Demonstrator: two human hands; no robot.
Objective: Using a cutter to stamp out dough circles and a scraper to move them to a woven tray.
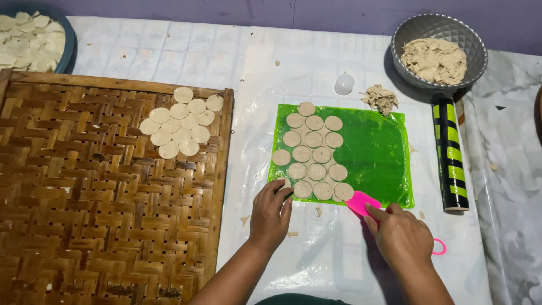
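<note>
A green plastic sheet [372,152] lies on the white table cover, with several round dough discs [313,155] cut out on its left half. My left hand [270,214] rests at the sheet's near left corner, fingertips touching the lowest left disc. My right hand [402,237] grips a pink plastic scraper [361,202], whose blade touches the sheet's near edge beside the lowest right disc. A pink ring [439,247] on the scraper's handle sticks out behind that hand.
A woven bamboo tray [84,186] at left carries several pale discs [180,121]. A grey bowl [468,42] of dough scraps stands at back right, a black-and-green striped rolling pin [450,155] beside the sheet. A small clear cup [344,84], a scrap pile [381,98] and a blue bowl [69,39] of discs sit farther back.
</note>
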